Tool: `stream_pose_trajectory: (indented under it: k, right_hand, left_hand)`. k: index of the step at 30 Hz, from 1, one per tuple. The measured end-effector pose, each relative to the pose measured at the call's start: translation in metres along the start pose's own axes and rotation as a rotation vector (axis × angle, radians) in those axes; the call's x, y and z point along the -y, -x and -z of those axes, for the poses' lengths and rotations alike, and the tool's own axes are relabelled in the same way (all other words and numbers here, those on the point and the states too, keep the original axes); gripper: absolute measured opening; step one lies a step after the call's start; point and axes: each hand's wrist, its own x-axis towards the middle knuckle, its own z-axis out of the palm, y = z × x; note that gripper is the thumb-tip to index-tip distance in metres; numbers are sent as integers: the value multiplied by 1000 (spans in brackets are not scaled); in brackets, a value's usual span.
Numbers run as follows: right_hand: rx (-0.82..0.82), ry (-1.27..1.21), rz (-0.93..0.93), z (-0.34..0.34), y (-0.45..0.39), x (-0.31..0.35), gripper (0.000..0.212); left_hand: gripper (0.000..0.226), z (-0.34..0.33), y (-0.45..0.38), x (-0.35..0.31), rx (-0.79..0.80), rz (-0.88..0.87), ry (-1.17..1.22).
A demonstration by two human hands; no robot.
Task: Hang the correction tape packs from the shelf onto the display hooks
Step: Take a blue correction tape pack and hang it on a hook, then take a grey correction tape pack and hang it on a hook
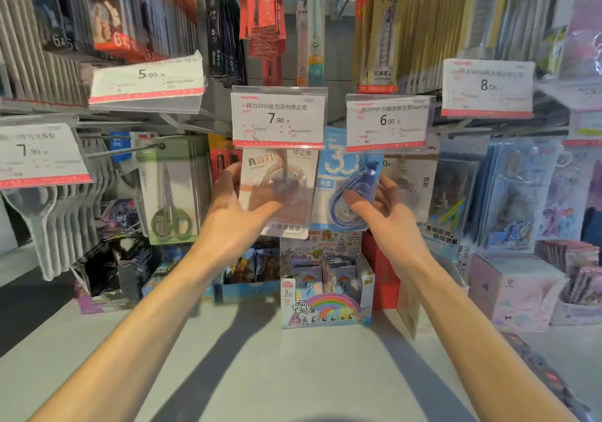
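Hands: you have two in view, both bare, both raised to the hanging display.
Left hand: your left hand (242, 205) grips the white and orange correction tape pack (279, 190), thumb on its clear blister front, fingers curled behind its left edge.
Right hand: your right hand (381, 208) holds the blue correction tape pack (347, 180), thumb pressed on the blister, fingers spread and bent at its right edge.
Packs: two in your hands, side by side and just touching; each is a flat card with a rounded clear plastic bubble over a teardrop-shaped dispenser. You cannot tell whether either sits on a hook, since the tags cover their tops.
Price tags: two glossy white cards with a red bottom strip hang right above the packs, the 7.90 tag (278, 117) over the white pack, the 6.00 tag (387, 122) over the blue one. Four more like them show further out.
Scissors: one green-handled pair in a green-edged pack (169, 193) fronts a stack left of your left hand.
Shelf: the smooth grey shelf (260, 356) lies below; toward its back edge stands one cardboard box with a rainbow (325, 304), directly under the two packs.
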Motion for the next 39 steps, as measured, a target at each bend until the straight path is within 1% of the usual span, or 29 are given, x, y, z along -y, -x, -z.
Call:
stream_pose_trajectory:
  k: [1, 2, 4, 5, 6, 9, 12, 14, 16, 18, 20, 21, 22, 24, 25, 29, 30, 32, 33, 36, 39]
  right_hand:
    - [-7, -2, 1, 0, -1, -1, 69]
    - [-10, -2, 3, 0, -1, -2, 70]
    - [-1, -1, 8, -1, 0, -1, 77]
    - [7, -5, 5, -1, 0, -2, 77]
    - [12, -12, 2, -1, -1, -3, 73]
    - [-10, -24, 16, 4, -2, -6, 58]
    - [-65, -21, 54, 13, -3, -7, 59]
    - [-75, 3, 48, 15, -6, -8, 59]
    - [-67, 35, 18, 12, -10, -10, 46]
    - [-53, 38, -33, 1, -14, -10, 31]
    - [-37, 5, -71, -9, -16, -10, 28]
    - [-33, -17, -81, -12, -15, -10, 32]
    - [-29, -28, -87, -14, -14, -10, 44]
    - [-33, 1, -95, -11, -10, -11, 77]
    - [-32, 25, -111, -8, -7, -11, 86]
    - [-20, -34, -120, 6, 22, -8, 89]
    - [-23, -51, -125, 9, 31, -8, 86]
    - [-27, -77, -131, 15, 50, -9, 69]
    - [-38, -91, -142, 18, 61, -10, 59]
    - [-98, -133, -181, 29, 95, -13, 32]
    - [-141, -126, -197, 44, 133, -19, 18]
  left_hand:
    - [80, -2, 0, 1, 18, 13, -6]
    - [78, -5, 0, 2, 26, 22, -9]
    - [78, -7, 1, 0, 15, 27, 6]
    - [78, -8, 3, -3, 3, 23, 30]
    - [75, -9, 5, -7, -8, 12, 63]
    - [54, -13, 8, -13, -22, -34, 122]
    - [48, -15, 5, -8, -39, -40, 122]
    - [51, -16, 4, -6, -40, -28, 112]
    - [62, -15, 4, -5, -45, -25, 110]
    - [66, -15, 3, -5, -45, -11, 102]
    - [68, -15, 4, -6, -39, -7, 96]
    - [69, -15, 4, -5, -38, -7, 95]
    - [68, -14, 4, -4, -37, -8, 93]
    - [63, -12, 3, 0, -32, -17, 87]
    - [62, -11, 3, 2, -24, -20, 73]
    - [60, -2, 11, 9, 30, -48, 99]
    - [64, 0, 15, 12, 47, -45, 125]
    - [73, 7, 26, 20, 72, -19, 163]
    - [72, 10, 34, 25, 82, -11, 175]
    - [51, 18, 60, 38, 81, 16, 221]
    - [27, 15, 92, 46, 44, 93, 322]
